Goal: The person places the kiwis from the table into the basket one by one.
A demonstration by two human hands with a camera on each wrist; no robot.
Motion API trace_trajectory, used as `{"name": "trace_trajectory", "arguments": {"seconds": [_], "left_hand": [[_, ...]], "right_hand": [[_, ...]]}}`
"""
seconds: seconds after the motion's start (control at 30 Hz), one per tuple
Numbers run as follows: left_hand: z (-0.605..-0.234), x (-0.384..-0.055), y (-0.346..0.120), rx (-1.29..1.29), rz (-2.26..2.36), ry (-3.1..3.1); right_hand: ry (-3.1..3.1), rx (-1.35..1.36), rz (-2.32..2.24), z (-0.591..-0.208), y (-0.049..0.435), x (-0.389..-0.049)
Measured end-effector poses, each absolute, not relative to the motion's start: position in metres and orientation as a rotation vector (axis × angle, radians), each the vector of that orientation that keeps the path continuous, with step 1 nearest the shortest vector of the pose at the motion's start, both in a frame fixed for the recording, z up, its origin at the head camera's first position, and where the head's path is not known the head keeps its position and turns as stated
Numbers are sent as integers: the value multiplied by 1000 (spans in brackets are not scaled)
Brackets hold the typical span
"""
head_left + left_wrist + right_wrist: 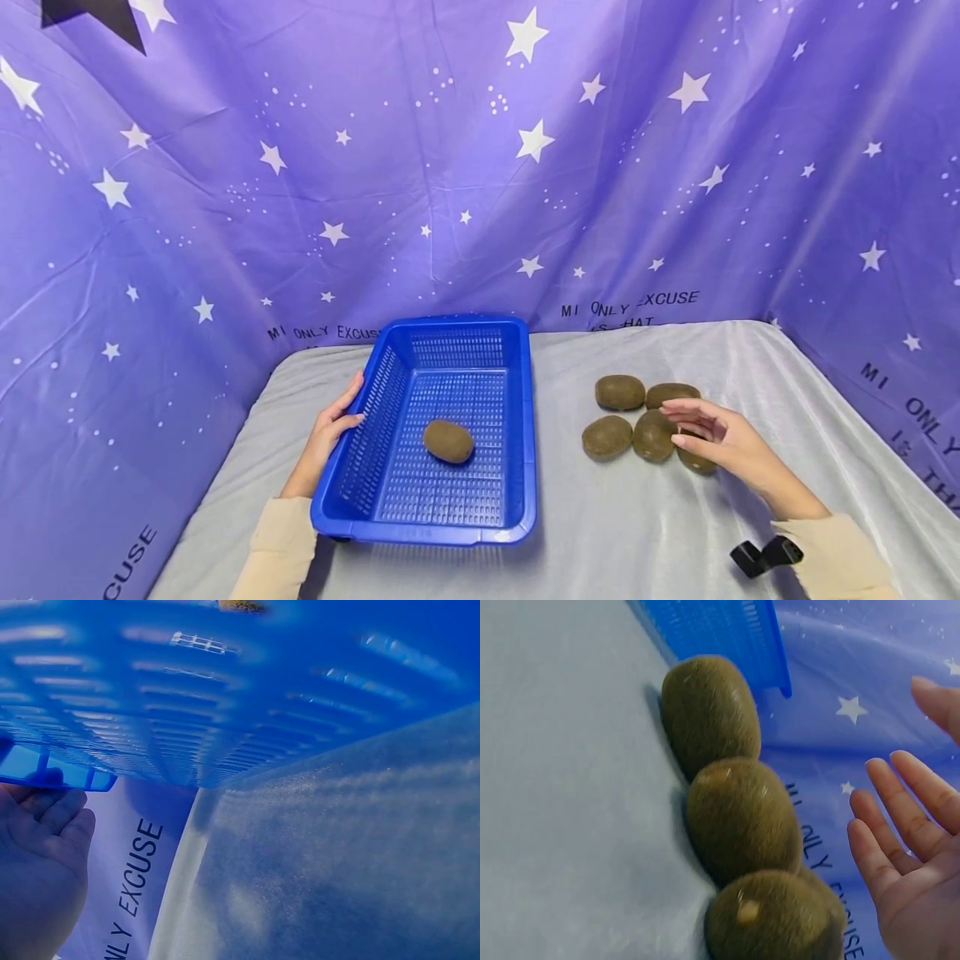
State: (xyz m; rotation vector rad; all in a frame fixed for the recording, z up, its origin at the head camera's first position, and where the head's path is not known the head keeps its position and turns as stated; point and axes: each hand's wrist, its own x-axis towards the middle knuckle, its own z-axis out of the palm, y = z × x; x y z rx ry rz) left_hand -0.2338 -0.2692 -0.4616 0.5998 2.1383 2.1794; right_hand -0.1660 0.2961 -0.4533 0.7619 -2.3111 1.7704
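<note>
A blue plastic basket [529,450] with slotted walls stands left of centre, one brown kiwi [448,442] lying on its floor. At its left rim is my left hand [330,429], thumb over the edge and fingers beneath it; the left wrist view shows those fingers [64,814] under the rim. To the basket's right, several kiwis lie close together, among them a front-left kiwi [607,437] and a middle kiwi [654,437]. Above the right side of this group hovers my right hand [723,437], fingers spread and holding nothing. It partly hides a kiwi [697,460] at the front right.
A grey-white cloth [577,533] covers the table. Purple curtains [450,167] with white stars hang behind and on both sides. A black strap device [767,557] sits at the right wrist.
</note>
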Motion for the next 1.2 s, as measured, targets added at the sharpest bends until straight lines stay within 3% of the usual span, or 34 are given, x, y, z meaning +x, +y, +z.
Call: {"name": "trace_trajectory", "arguments": {"seconds": [1.2], "left_hand": [[-460,-232,-268,603,2189,2106]], "right_hand": [[-2421,420,1619,-495,339,-160]]}}
